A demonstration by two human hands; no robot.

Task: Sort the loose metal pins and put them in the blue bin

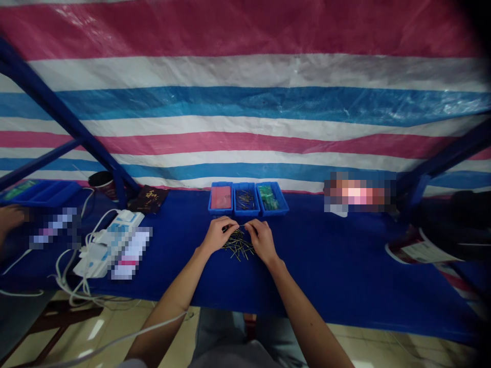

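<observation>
My left hand [221, 234] and my right hand [262, 239] face each other, fingertips pinched at either end of a thin, light-coloured rod [241, 226]. Its exact kind is too small to make out. Just under my fingers lies a loose heap of thin, dark and brassy rods [238, 247], partly covered by both hands. Beyond the hands stand three small blue bins side by side. The left bin [220, 211] holds a pink stack, the middle bin [245, 210] thin metallic rods, and the right bin [274, 210] green pieces in what looks like clear plastic.
A blue cloth [326, 276] covers the table. At left are a white power strip [111, 240] with cables, a blurred-out phone-like item and a dark packet [149, 199]. A dark-red container [422, 248] stands at right. Another person's hand [11, 217] shows far left.
</observation>
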